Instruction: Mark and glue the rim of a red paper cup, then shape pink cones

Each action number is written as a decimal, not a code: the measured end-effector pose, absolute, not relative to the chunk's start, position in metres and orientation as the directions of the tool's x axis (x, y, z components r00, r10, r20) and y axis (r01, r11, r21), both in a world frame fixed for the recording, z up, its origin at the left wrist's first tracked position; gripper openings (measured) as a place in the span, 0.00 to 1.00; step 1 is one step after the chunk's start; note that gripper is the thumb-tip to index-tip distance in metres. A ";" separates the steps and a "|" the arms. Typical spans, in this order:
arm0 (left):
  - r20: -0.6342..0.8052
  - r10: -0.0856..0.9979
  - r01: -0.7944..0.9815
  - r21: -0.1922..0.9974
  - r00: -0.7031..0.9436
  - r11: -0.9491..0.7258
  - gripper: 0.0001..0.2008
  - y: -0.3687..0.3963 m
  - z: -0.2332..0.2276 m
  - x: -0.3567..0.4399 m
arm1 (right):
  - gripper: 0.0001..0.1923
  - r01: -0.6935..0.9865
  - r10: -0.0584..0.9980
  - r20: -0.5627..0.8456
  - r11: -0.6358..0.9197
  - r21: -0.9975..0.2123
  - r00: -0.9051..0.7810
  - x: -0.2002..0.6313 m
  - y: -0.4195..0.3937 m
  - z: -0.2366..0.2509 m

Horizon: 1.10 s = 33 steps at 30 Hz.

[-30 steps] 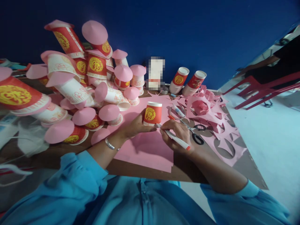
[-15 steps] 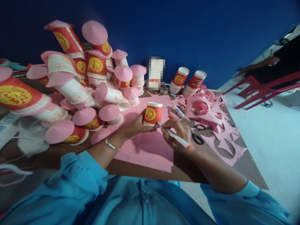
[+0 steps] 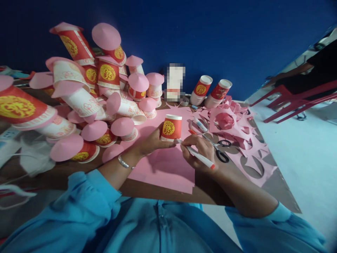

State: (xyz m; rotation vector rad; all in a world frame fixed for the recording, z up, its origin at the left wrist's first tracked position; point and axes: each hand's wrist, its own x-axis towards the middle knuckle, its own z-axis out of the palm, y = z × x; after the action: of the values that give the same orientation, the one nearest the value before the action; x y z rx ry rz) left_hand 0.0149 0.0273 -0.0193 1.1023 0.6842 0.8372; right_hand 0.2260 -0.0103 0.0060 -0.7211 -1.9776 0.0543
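My left hand [image 3: 152,141] is closed round the lower part of a red paper cup [image 3: 176,127] with a yellow round print and a white rim. In my right hand [image 3: 200,151] is a white marker [image 3: 198,156] with an orange-red end. The marker's tip is at the cup's lower edge, close to my left thumb; whether it touches the cup I cannot tell. Under both hands lie pink paper sheets [image 3: 160,175]. Black-handled scissors [image 3: 222,154] rest just right of my right hand, and a glue stick [image 3: 201,125] lies beyond it.
Many paper cups with pink cone tops [image 3: 108,74] are piled at the left. Two leaning cup stacks [image 3: 201,90] stand by the blue wall [image 3: 237,42]. Pink paper scraps [image 3: 244,140] cover the table's right side. Beyond its edge, a person sits on a red chair [image 3: 289,100].
The marker and my right hand have shifted very slightly, with the tip a little lower at the cup's bottom edge. The cup stays in nearly the same place.
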 end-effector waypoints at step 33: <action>-0.094 0.852 -0.155 0.967 0.516 0.201 0.42 0.026 -0.016 0.015 | 0.07 0.460 0.498 0.791 0.830 -0.316 -0.355 0.225 -0.009 0.009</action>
State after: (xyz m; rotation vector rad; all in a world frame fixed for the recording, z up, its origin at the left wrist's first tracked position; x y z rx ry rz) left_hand 0.0149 0.0265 -0.0161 1.1577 0.7468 0.8029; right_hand 0.2248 -0.0087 0.0086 -0.7078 -2.0013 0.0480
